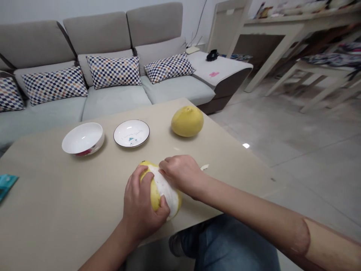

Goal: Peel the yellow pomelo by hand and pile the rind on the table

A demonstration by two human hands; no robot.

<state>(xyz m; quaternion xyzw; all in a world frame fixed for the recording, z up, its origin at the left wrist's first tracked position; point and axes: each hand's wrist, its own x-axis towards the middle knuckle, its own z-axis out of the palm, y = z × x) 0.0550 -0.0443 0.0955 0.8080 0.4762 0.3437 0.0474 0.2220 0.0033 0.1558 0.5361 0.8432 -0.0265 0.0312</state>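
A partly peeled pomelo (167, 190) rests near the front edge of the table, its white pith bared in a wide strip between areas of yellow rind. My left hand (145, 199) is wrapped round its left side, thumb on the pith and fingers over the top. Curled against the upper right of the fruit, my right hand (182, 174) grips at the edge of the pith; its fingertips are partly hidden, and it looks closed on the peel. A whole yellow pomelo (187, 121) stands farther back on the right.
A white bowl (84, 138) and a white plate (131, 133) with a dark rim stand on the beige table (70, 203). A scrap of pale peel (204, 167) lies beyond my right wrist. At the left edge is a teal packet (8, 185). A grey sofa (113, 101) runs behind.
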